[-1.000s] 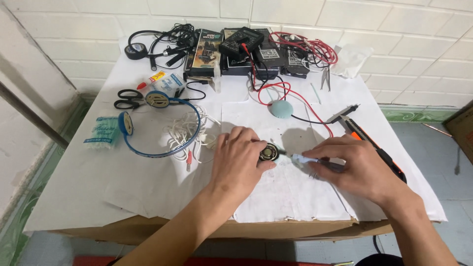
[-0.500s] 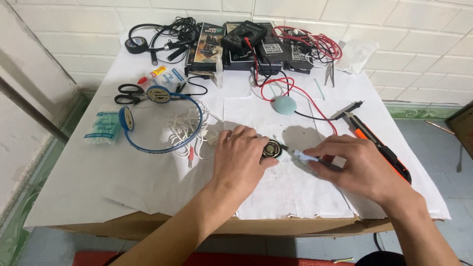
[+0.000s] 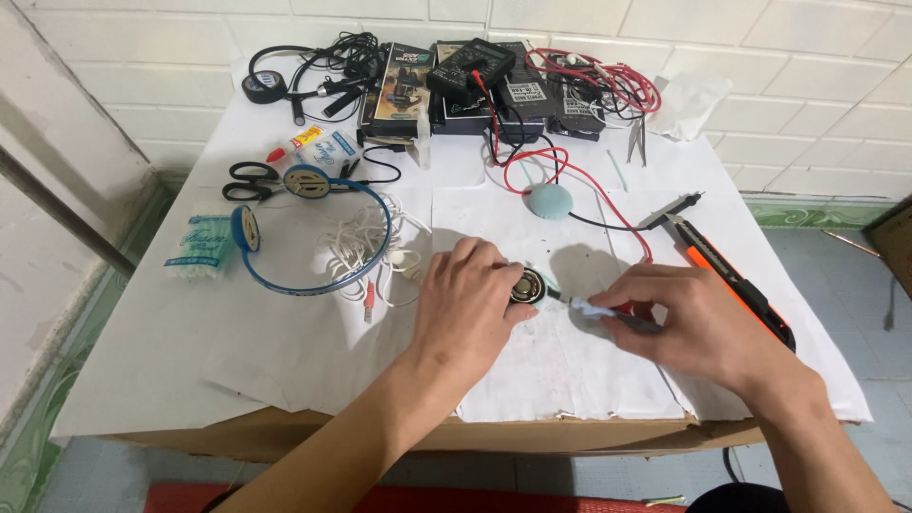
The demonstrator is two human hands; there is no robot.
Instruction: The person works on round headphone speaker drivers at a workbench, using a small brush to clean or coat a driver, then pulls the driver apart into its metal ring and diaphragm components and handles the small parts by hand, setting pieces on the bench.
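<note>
My left hand (image 3: 470, 309) rests on the white paper (image 3: 560, 370) and pinches a small round speaker driver (image 3: 527, 285) between its fingertips. My right hand (image 3: 698, 323) is just to the right of it, gripping a thin tool with a pale blue-white wad (image 3: 591, 307) at its tip, which points at the driver. The tool's shaft is mostly hidden under my fingers.
A blue headband with round earpieces (image 3: 285, 228) and white cables (image 3: 366, 247) lie left. Black scissors (image 3: 249, 180), a blue packet (image 3: 201, 244), a pale blue pad (image 3: 549, 201), an orange-black utility knife (image 3: 731, 280), red wires (image 3: 608, 81) and dark boxes (image 3: 456, 85) surround them.
Both hands stay at the same spot on the paper around the driver. The camera has tilted slightly, shifting the table in view.
</note>
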